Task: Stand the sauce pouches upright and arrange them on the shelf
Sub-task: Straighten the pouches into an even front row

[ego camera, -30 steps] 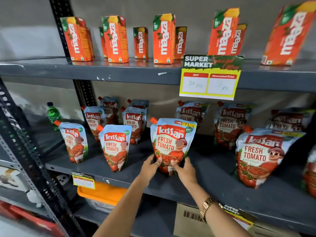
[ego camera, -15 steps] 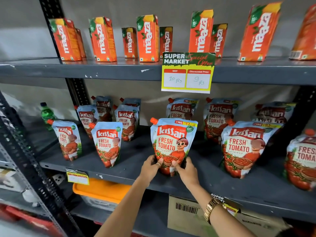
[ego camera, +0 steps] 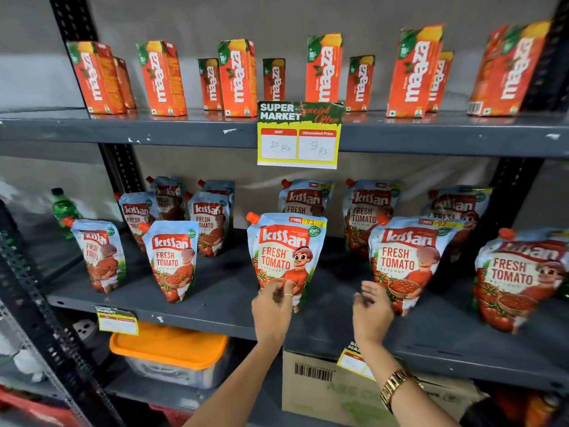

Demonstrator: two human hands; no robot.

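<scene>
Head view puts your left hand (ego camera: 271,306) at the base of the centre pouch (ego camera: 284,257), fingers loosely curled on its lower edge, though whether they grip it you cannot tell. Your right hand (ego camera: 371,308) hangs open just beside it, touching nothing. That pouch stands upright near the front of the middle shelf (ego camera: 215,312), long axis vertical, orange spout (ego camera: 253,217) up at its top left, label facing you: "Kissan Fresh Tomato Ketchup". Behind it, more Kissan pouches (ego camera: 405,260) stand upright. Above, Maaza cartons (ego camera: 237,77) flank a "Super Market Special Offer" tag (ego camera: 299,135).
</scene>
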